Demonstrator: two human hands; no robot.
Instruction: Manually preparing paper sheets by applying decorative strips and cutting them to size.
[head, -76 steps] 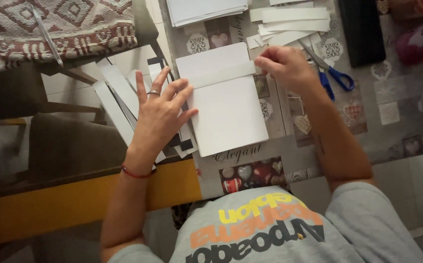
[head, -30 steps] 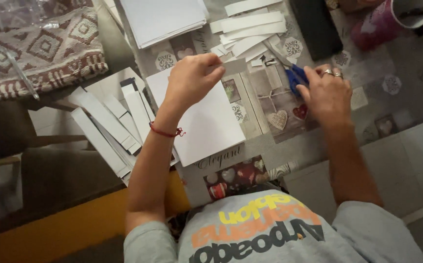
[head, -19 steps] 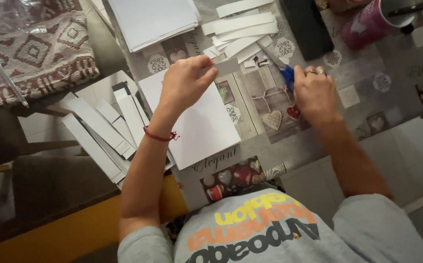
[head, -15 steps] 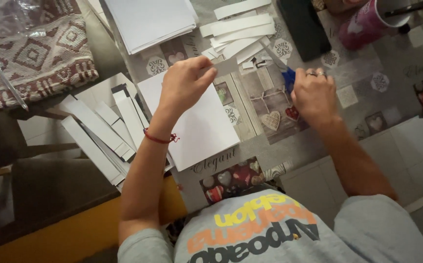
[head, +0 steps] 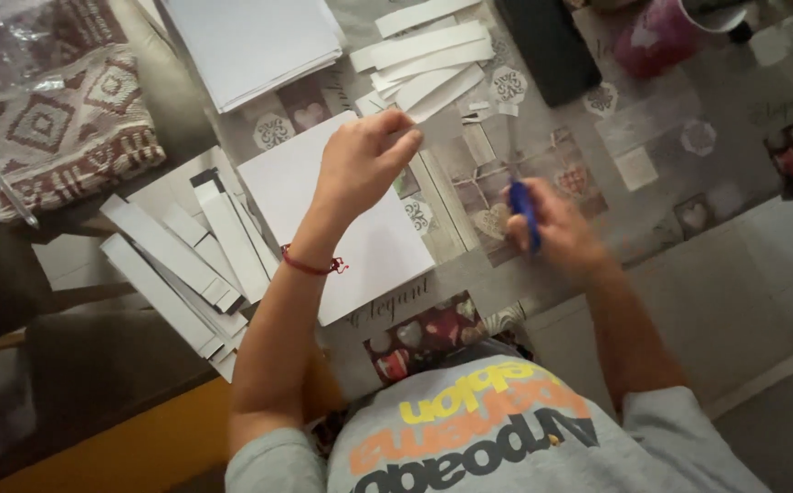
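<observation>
My left hand is raised above a white sheet of paper on the table and pinches a strip of paper by its edge. A red string bracelet sits on that wrist. My right hand is closed around blue-handled scissors just to the right of the sheet, the blades pointing up toward the held strip. The blades themselves are blurred.
A pile of cut white strips lies at the back, a stack of white sheets at the back left. More strips are piled at the table's left edge. A black case, a pink mug and a patterned cushion are around.
My right hand picked up the blue scissors at the right and brought them toward the middle. My left hand left the flat sheet and now holds a paper strip up.
</observation>
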